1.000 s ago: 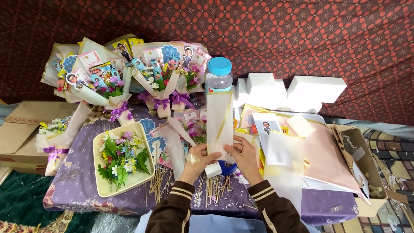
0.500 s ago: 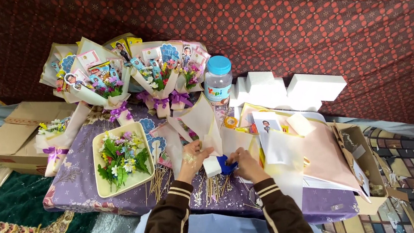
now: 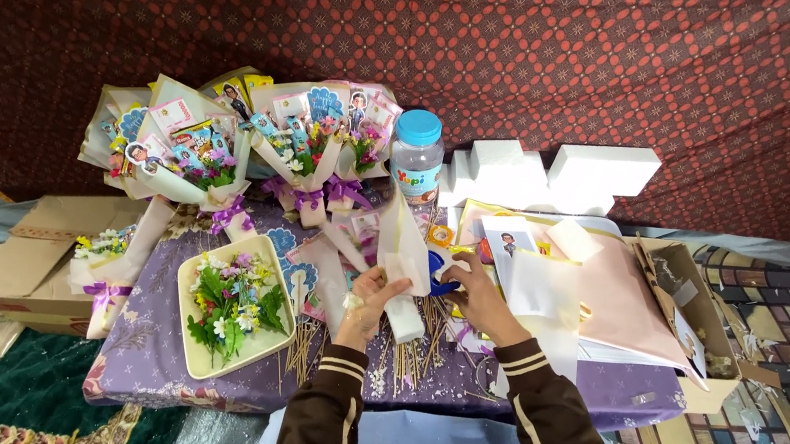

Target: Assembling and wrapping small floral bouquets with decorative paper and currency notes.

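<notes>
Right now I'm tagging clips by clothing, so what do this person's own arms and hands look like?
Both arms wear dark brown long sleeves. Each cuff is ribbed, with two thin cream stripes around it, and a cream stripe runs along each sleeve. The left hand and the right hand are bare: no gloves, and no rings or watch that I can make out.

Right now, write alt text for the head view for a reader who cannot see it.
Two hands work over a crowded purple-clothed table: the left hand grips a white paper cone, and the right hand touches it beside something blue. A tray of flowers sits to the left, with wrapped bouquets, a blue-lidded jar and white foam blocks behind.
</notes>
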